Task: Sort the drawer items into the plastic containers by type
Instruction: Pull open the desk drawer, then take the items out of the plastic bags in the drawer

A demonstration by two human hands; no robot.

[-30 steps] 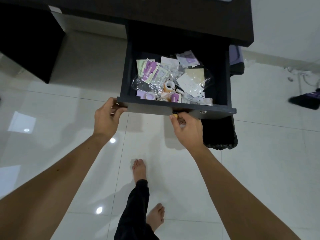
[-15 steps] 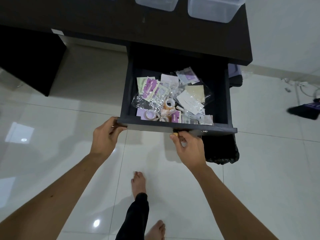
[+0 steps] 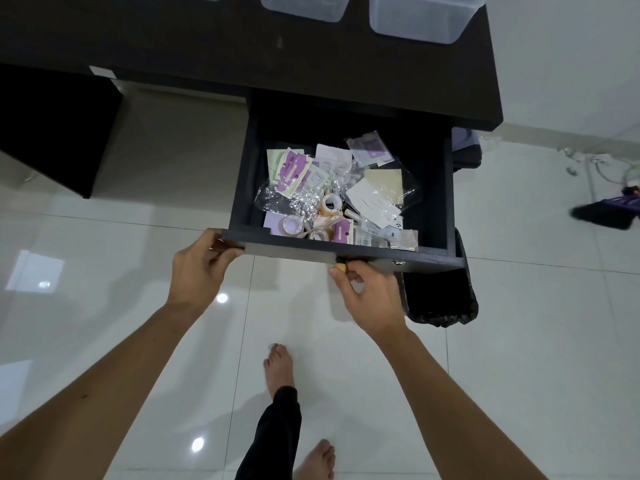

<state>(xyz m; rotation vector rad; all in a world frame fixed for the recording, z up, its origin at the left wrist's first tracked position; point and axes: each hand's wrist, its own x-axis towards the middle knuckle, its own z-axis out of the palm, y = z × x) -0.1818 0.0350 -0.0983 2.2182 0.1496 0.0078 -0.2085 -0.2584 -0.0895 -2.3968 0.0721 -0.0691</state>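
Both hands on open drawer, dark table.

Left hand curls round the drawer front's left corner. Right hand pinches small knob under front edge. Drawer items heaped inside: packets, tape rolls. Plastic containers on table top, behind.

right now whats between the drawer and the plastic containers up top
In the head view, only a bare stretch of the dark desk top lies between the open drawer and the clear plastic containers; nothing rests on it.
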